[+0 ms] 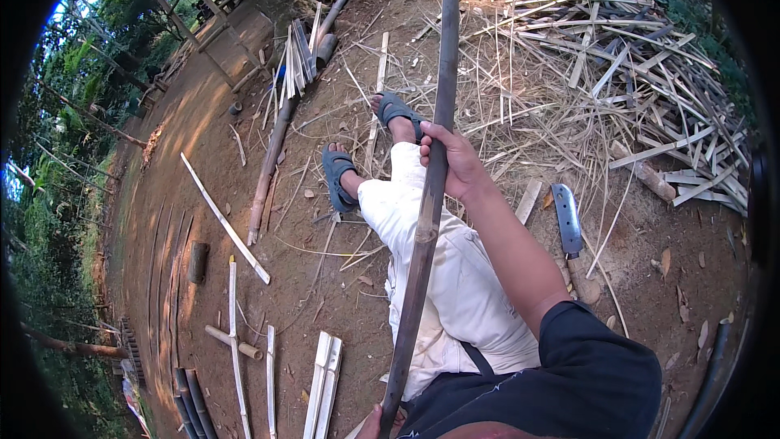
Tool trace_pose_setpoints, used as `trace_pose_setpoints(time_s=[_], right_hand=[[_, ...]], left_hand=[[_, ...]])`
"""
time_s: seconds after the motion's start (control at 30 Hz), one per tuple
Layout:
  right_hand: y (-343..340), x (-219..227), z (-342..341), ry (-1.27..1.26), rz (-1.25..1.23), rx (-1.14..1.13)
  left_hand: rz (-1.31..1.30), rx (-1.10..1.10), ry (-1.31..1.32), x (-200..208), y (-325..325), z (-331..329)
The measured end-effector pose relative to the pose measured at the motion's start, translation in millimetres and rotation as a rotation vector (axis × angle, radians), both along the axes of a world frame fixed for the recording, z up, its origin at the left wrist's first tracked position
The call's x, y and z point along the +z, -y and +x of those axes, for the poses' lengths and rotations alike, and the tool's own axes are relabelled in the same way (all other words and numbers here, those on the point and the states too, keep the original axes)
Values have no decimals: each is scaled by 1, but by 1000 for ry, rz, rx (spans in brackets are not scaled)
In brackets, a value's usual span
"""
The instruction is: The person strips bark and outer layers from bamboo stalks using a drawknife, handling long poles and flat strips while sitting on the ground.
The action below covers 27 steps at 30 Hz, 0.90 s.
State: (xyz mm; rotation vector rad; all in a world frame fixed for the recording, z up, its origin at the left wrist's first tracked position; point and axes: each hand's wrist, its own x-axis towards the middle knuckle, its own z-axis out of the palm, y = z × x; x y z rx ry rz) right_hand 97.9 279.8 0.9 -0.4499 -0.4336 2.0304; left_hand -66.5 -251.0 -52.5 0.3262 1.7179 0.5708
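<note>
A long dark bamboo pole (pixel 423 248) slants across my body, from the top edge of the head view down to the lower edge. My right hand (pixel 458 166) is closed around it above my knees, thumb on the near side. Low at the picture's edge, my left hand (pixel 372 424) grips the pole's lower part; most of that hand is cut off. A pale ring, a node, shows on the pole between the two hands. On the ground right of my right forearm lies a broad-bladed knife (pixel 567 215) with holes along its blade.
Split bamboo strips (pixel 634 73) are heaped at far right, with thin shavings (pixel 536 126) before them. A bundle of slats (pixel 299 61) leans on a bamboo pole (pixel 272 162) at left. Pale strips (pixel 325 382) and a short bamboo piece (pixel 197 262) lie on the dirt.
</note>
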Motion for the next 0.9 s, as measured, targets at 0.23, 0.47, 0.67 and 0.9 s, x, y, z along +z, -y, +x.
trace_pose_setpoints(time_s=[0.23, 0.47, 0.67, 0.9], right_hand=[[-25, 15, -3, 133, 29, -157], [75, -49, 4, 542, -52, -462], [188, -110, 90, 791, 15, -481], [227, -175, 231, 1436, -156, -367]], left_hand=[[50, -45, 211, 12, -33, 5], [41, -129, 464, 57, -246, 12], [71, -145, 585, 17, -416, 6], [63, -193, 593, 34, -501, 37]])
